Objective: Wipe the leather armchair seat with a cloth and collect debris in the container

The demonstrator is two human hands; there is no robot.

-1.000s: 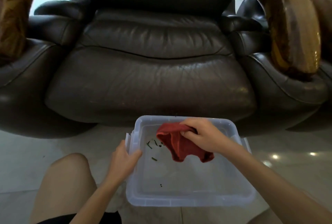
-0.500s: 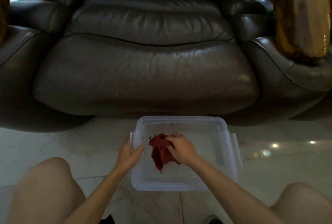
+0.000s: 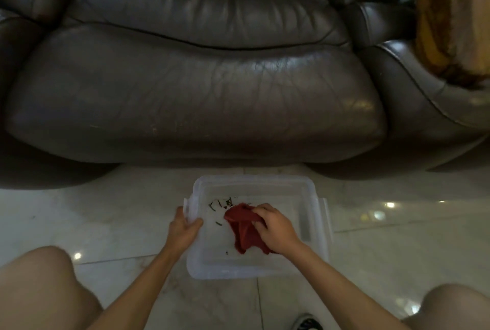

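Observation:
A dark brown leather armchair seat (image 3: 196,101) fills the upper half of the view. On the floor in front of it stands a clear plastic container (image 3: 315,197). My left hand (image 3: 184,229) grips the container's left rim. Inside the container, my right hand (image 3: 275,226) holds a bunched red cloth (image 3: 242,229) that hangs down toward the bottom. Several small dark bits of debris (image 3: 220,203) lie on the container's bottom, to the left of the cloth.
The floor (image 3: 106,223) is pale glossy tile with light reflections. My bare knees (image 3: 39,284) flank the container at lower left and lower right. A shoe (image 3: 307,324) shows at the bottom edge. A glossy wooden armrest (image 3: 450,19) rises at the upper right.
The container has gone down from in front of the seat to the floor, with both hands still on it and the cloth. The cloth has shifted right, uncovering debris on the left.

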